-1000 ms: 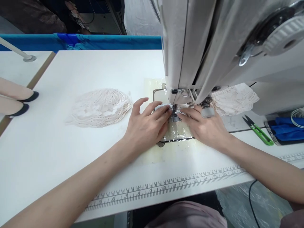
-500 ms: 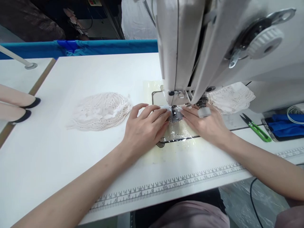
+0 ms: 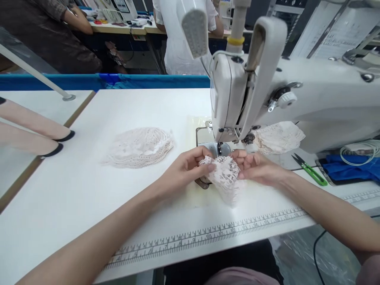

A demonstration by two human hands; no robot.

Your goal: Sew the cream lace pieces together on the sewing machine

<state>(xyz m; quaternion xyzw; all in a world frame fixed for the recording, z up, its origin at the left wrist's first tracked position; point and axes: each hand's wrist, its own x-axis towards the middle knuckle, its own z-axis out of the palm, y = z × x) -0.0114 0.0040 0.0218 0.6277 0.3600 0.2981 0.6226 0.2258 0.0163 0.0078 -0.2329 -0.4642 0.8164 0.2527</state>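
Between my two hands, just in front of the sewing machine's [image 3: 228,95] needle and presser foot [image 3: 219,149], hangs a crumpled piece of white lace [image 3: 223,174]. My left hand [image 3: 190,165] pinches its left edge between thumb and fingers. On the other side, my right hand [image 3: 257,165] has its fingers curled and pinched at the lace's right edge. The lower end of the lace droops toward the table and looks blurred. Part of the metal needle plate [image 3: 204,136] shows behind the lace.
A pile of lace pieces [image 3: 139,147] lies left on the white table; another lace stack [image 3: 279,136] sits under the machine arm. Green thread snips [image 3: 311,171] and a blue cloth [image 3: 350,166] lie at right. A printed ruler [image 3: 208,237] runs along the front edge. Other people sit beyond.
My hands were flat beside the presser foot; now they have drawn toward me and lifted the lace in front of it. The view has tilted up, showing more of the machine and background.
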